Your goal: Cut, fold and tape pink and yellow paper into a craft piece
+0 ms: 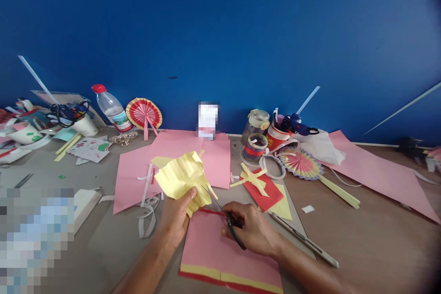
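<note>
My left hand [181, 209] grips a creased sheet of yellow paper [181, 174] by its lower edge, with the thumb on top. In my right hand [246, 225] is a pair of scissors [234, 234] with dark handles. Its blades point up and left and meet the right side of the yellow paper, where a narrow strip hangs at the edge. Below both hands lies a pink sheet [227, 248] with yellow and red bands along its near edge. Just right of the scissors, a yellow paper star shape [255, 178] rests on a red card [267, 193].
A long cutter [305, 239] lies right of my right hand. Paper fans [144, 112], a bottle [113, 110], a jar [257, 124], a tape roll [272, 166] and a red cup of tools [278, 138] stand or lie along the blue wall. Pink sheets [132, 174] spread behind.
</note>
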`<act>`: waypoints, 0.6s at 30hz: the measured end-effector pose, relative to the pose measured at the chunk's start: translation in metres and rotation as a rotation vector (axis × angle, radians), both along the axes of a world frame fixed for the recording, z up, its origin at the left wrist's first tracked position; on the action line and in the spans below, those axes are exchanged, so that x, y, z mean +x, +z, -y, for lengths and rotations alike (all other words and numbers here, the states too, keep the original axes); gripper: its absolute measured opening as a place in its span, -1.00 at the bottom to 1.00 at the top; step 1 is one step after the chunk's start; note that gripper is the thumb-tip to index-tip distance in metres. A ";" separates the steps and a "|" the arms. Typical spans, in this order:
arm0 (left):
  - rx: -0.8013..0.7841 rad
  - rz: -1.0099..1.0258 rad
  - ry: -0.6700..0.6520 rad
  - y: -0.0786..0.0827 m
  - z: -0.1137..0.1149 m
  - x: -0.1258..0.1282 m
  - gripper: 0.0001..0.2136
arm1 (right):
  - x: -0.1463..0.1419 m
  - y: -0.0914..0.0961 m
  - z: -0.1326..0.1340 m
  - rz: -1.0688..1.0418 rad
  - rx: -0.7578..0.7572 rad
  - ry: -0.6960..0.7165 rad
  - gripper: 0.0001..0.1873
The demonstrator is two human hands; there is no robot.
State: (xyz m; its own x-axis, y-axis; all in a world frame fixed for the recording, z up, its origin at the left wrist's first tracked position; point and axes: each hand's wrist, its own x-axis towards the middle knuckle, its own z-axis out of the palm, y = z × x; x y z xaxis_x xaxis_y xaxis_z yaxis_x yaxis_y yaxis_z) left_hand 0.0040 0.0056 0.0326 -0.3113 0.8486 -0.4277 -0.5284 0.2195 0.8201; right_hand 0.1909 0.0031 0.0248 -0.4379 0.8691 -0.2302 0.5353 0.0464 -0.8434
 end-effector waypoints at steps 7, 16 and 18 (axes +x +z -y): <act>0.028 -0.004 -0.020 0.000 -0.002 -0.006 -0.37 | 0.011 -0.004 -0.010 -0.137 -0.180 0.068 -0.81; -0.039 0.006 -0.143 -0.006 -0.001 -0.005 -0.45 | 0.032 0.007 -0.035 -0.263 -0.336 0.059 -0.74; -0.075 0.021 -0.148 -0.004 0.000 -0.005 -0.47 | 0.038 0.003 -0.038 -0.205 -0.268 0.107 -0.73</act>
State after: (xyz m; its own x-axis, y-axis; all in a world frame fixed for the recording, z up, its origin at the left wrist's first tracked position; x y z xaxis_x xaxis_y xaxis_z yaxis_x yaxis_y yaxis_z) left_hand -0.0009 0.0060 0.0283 -0.1757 0.8498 -0.4970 -0.5022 0.3569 0.7877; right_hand 0.2287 0.0407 0.0280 -0.5837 0.7365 -0.3418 0.3575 -0.1448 -0.9226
